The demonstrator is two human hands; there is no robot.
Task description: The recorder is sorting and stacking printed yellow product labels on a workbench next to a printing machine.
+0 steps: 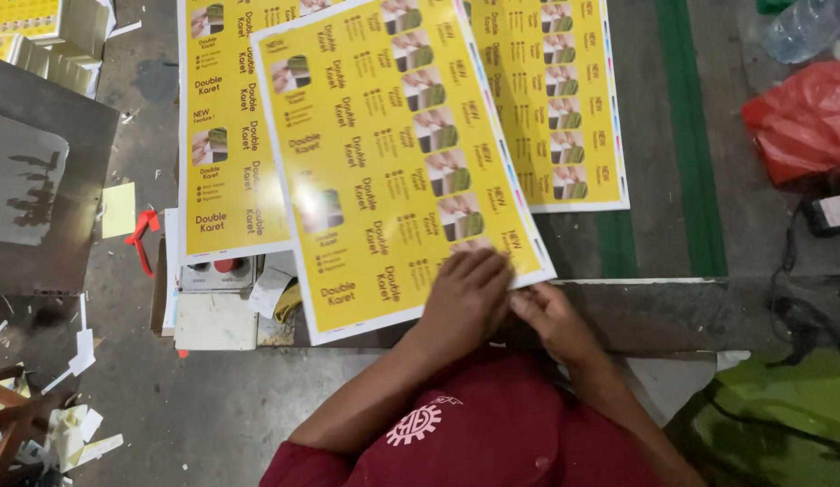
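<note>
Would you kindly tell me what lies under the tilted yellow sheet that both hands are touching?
Under the top yellow sheet lie two more yellow printed sheets, fanned left and right, on a worktable. Anything directly beneath its middle is covered.

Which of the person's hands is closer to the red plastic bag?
Right. The right hand is at the sheet's near corner, on the red plastic bag's side; the left hand lies flat on the yellow printed sheet, farther off.

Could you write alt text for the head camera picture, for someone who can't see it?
Seen from above, a person in a red shirt presses the left hand flat on the near corner of a glossy yellow printed sheet, while the right hand pinches its edge. More yellow sheets lie spread beneath it, with a red plastic bag at the right.
</note>
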